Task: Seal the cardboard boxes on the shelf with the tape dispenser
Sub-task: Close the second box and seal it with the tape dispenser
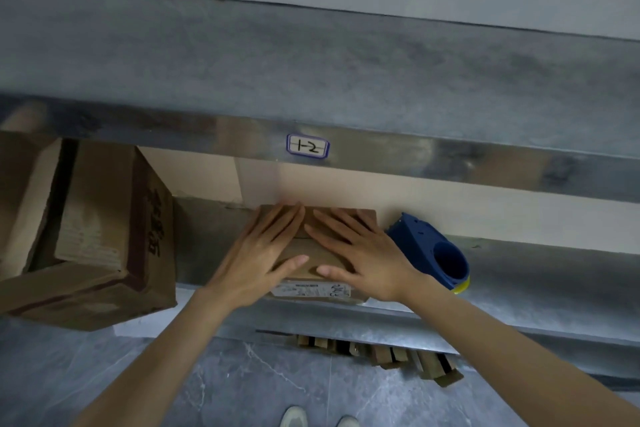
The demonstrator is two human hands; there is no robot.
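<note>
A small brown cardboard box [311, 265] with a white label on its front sits on the metal shelf [214, 246]. My left hand [263, 253] lies flat on the left half of its top with straight fingers. Beside it, my right hand [360, 253] presses flat on the right half. The two hands cover most of the lid. A blue tape dispenser [433, 250] with a yellow edge lies on the shelf just right of the box, untouched.
A large brown cardboard box [114, 239] stands at the left of the shelf, overhanging its front edge. The upper shelf beam [450, 156] carries a label reading 1-2. Several cardboard pieces [381, 354] stick out of the shelf below. Grey floor lies underneath.
</note>
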